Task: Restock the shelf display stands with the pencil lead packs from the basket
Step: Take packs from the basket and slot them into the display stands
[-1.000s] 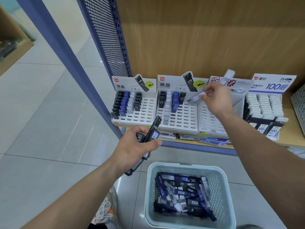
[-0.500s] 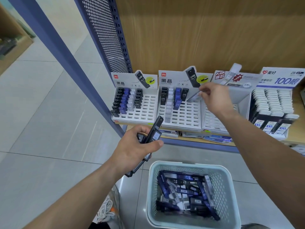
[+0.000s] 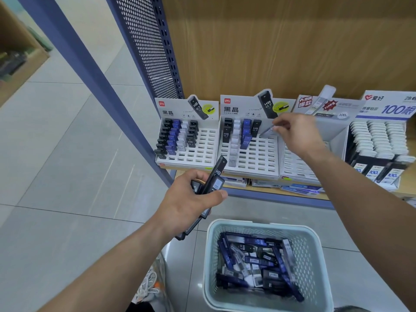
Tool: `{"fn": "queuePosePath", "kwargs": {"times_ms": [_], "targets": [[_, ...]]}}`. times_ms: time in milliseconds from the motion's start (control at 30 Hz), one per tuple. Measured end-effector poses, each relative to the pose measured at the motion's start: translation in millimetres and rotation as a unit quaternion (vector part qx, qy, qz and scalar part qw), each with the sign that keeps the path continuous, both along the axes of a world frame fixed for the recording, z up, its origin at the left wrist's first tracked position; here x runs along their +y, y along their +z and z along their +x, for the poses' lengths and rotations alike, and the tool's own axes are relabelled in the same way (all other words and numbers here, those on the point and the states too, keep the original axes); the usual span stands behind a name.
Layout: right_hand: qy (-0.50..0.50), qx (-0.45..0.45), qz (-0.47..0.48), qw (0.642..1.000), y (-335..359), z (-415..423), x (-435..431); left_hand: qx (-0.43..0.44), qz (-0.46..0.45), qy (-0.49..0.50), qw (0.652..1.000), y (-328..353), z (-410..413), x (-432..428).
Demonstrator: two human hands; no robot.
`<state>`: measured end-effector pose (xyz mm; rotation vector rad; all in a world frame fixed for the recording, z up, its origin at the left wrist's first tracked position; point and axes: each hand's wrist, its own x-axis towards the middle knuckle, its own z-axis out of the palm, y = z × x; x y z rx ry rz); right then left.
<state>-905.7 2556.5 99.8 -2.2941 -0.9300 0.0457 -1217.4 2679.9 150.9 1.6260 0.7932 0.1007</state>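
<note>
My right hand point(image 3: 298, 134) pinches a grey lead pack point(image 3: 267, 132) over the back right slots of the middle display stand point(image 3: 258, 158), which holds black, white and blue packs in its left columns. Lower down, my left hand point(image 3: 191, 202) grips a bundle of black HB lead packs point(image 3: 215, 181) in front of the shelf edge. The left display stand point(image 3: 198, 154) has several columns filled on its left side. A pale green basket point(image 3: 315, 255) of loose blue, black and grey packs stands on the floor below.
A third white stand point(image 3: 297, 163) sits behind my right forearm, and a full stand of 100-lead packs point(image 3: 380, 149) is at the far right. A blue shelf post point(image 3: 94, 82) and perforated side panel point(image 3: 148, 46) bound the left. Flat packs lie under the stands.
My right hand has carried the grey pack leftward and down toward the middle stand's slots. My left hand keeps its bundle in about the same place.
</note>
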Motion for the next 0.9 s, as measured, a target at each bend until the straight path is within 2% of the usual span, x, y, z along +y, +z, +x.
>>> {"fn": "queuePosePath", "kwargs": {"times_ms": [400,767,900], "targets": [[-0.012,-0.025,0.024,0.999,-11,-13,19,0.005,0.016,-0.001,1.0,-1,-4,2],[-0.019,-0.016,-0.067,0.997,1,-20,19,0.005,0.015,0.001,1.0,0,-3,0],[-0.003,0.009,-0.008,1.0,26,-52,4,-0.004,0.02,-0.003,1.0,2,1,-3]]}}
